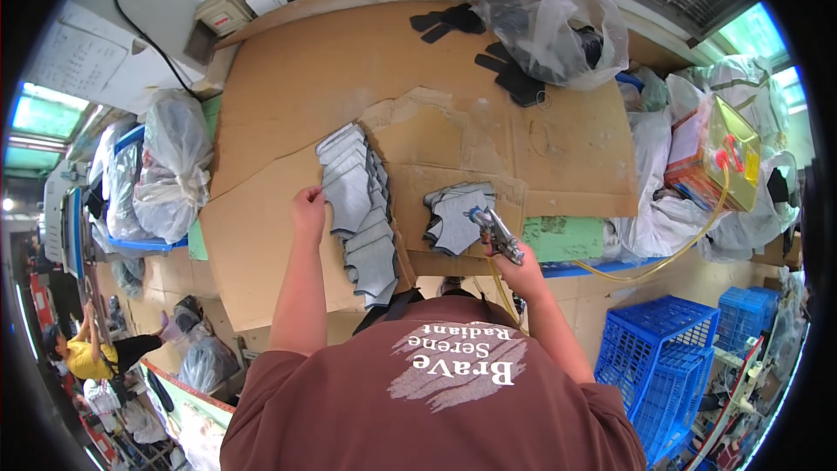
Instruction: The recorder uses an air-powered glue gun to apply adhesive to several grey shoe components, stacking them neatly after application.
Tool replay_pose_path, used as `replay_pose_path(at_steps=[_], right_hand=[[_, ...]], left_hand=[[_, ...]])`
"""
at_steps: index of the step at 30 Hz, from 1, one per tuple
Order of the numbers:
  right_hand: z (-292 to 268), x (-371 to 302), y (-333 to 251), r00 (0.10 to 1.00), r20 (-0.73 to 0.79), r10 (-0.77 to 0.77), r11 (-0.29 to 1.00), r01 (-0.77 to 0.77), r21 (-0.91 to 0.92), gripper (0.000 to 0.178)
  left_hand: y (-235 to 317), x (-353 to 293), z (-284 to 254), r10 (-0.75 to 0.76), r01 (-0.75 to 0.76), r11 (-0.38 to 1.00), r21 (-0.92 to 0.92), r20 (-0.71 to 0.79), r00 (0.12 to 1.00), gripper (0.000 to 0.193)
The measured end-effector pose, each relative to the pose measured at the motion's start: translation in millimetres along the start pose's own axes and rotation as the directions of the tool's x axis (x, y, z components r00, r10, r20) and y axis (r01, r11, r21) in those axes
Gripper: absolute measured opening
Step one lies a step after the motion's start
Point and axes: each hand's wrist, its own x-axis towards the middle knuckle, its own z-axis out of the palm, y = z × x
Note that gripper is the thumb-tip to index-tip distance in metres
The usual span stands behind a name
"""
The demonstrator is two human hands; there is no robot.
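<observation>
In my right hand (pixel 520 272) is a metal spray gun (pixel 497 234) with a hose, its blue-tipped front over a small pile of grey fabric pieces (pixel 457 211). My left hand (pixel 309 211) is closed, fingertips together, beside the left edge of a long overlapping row of grey cut pieces (pixel 350 183). Whether anything is pinched in those fingers is too small to tell. Both groups of pieces lie on a cardboard-covered table (pixel 270 131), the row slanting toward my body.
Black pieces (pixel 520 85) and a clear plastic bag (pixel 558 35) lie at the back. A yellow hose (pixel 645 277) runs right to a metal can (pixel 715 153). Blue crates (pixel 658 331) stand at lower right; stuffed bags (pixel 174 166) sit left. Another person (pixel 87 353) is far left.
</observation>
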Motion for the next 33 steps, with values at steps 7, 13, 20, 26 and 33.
replay_pose_path(at_steps=[7,13,20,26,33], right_hand=[[5.4,8.9,23.0,0.993,0.032,-0.117,0.992,0.115,0.049,0.018],[14.4,11.3,17.5,0.994,0.075,-0.085,0.996,0.086,-0.006,0.015],[12.0,11.5,22.7,0.996,0.016,-0.084,0.994,0.083,0.067,0.015],[-2.6,6.5,13.3,0.996,-0.083,-0.032,0.999,0.035,0.035,0.017],[-12.1,2.4,8.2,0.992,-0.122,0.022,1.000,-0.019,0.020,0.019]], left_hand=[[35.2,-43.6,66.0,0.543,-0.573,0.789,0.221,0.187,0.819,0.019],[46.4,-71.3,125.3,0.496,-0.587,0.807,0.061,0.468,0.731,0.021],[51.2,-77.2,132.8,0.459,-0.562,0.822,0.095,0.474,0.751,0.022],[54.3,-77.3,133.0,0.454,-0.553,0.829,0.086,0.474,0.754,0.020],[58.2,-78.4,130.9,0.355,-0.438,0.897,0.069,0.480,0.802,0.018]])
